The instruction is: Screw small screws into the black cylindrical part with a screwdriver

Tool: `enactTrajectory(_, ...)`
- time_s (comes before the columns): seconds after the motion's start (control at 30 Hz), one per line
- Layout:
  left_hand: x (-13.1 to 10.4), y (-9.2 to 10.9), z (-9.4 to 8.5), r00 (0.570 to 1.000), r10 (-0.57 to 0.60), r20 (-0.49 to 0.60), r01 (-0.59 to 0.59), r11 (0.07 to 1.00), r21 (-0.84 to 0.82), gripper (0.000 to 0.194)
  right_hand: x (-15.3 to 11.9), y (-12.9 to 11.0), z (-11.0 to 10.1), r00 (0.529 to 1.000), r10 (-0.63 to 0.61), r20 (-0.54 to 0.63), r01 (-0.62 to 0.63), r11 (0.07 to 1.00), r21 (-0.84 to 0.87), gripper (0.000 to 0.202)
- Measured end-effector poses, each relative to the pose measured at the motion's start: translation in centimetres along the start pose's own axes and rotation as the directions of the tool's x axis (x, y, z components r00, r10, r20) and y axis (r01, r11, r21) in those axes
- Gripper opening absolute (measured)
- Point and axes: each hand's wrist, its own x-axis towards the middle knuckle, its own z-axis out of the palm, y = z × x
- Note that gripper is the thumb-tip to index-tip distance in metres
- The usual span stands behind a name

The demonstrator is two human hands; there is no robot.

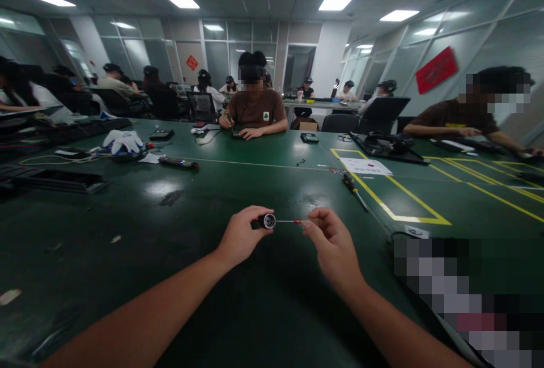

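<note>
My left hand is closed around a small black cylindrical part whose open round end, with a silvery rim, faces me. From the right, my right hand pinches the red handle of a thin screwdriver. Its slim metal shaft runs level to the side of the cylinder; whether the tip touches or enters it I cannot make out. Both hands are held above the green table.
A yellow-and-black screwdriver lies beyond my right hand, near a white paper and yellow tape lines. White gloves and a dark tool lie left. A person works opposite; another person sits right.
</note>
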Motion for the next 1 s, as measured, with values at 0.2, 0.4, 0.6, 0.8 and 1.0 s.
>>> enactTrajectory(0.2, 0.0, 0.0, 0.1, 1.0, 0.028, -0.002, -0.028, 0.999, 0.03, 0.042, 0.2, -0.7, 0.2, 0.999, 0.04, 0.019, -0.04, 0.999, -0.001, 0.032)
enactTrajectory(0.4, -0.1, 0.1, 0.0, 1.0, 0.017, 0.006, -0.017, 1.0, 0.024, 0.042, 0.3, -0.1, 0.2, 0.999, 0.055, 0.005, -0.055, 0.997, 0.057, 0.037)
enactTrajectory(0.6, -0.1, -0.1, 0.1, 1.0, 0.009, 0.005, -0.009, 1.0, 0.018, 0.042, 0.4, 0.5, 0.2, 0.998, 0.065, -0.017, -0.062, 0.985, 0.162, 0.025)
enactTrajectory(0.8, -0.1, 0.1, 0.1, 1.0, 0.02, -0.004, -0.019, 0.999, 0.037, 0.041, 0.2, 0.1, 0.1, 1.0, -0.013, -0.005, 0.013, 0.999, -0.04, 0.029)
enactTrajectory(1.0, 0.0, -0.3, 0.2, 1.0, 0.012, -0.015, -0.012, 0.999, 0.031, 0.039, 0.2, 0.7, 0.3, 0.999, 0.028, 0.022, -0.028, 1.0, 0.006, 0.034)
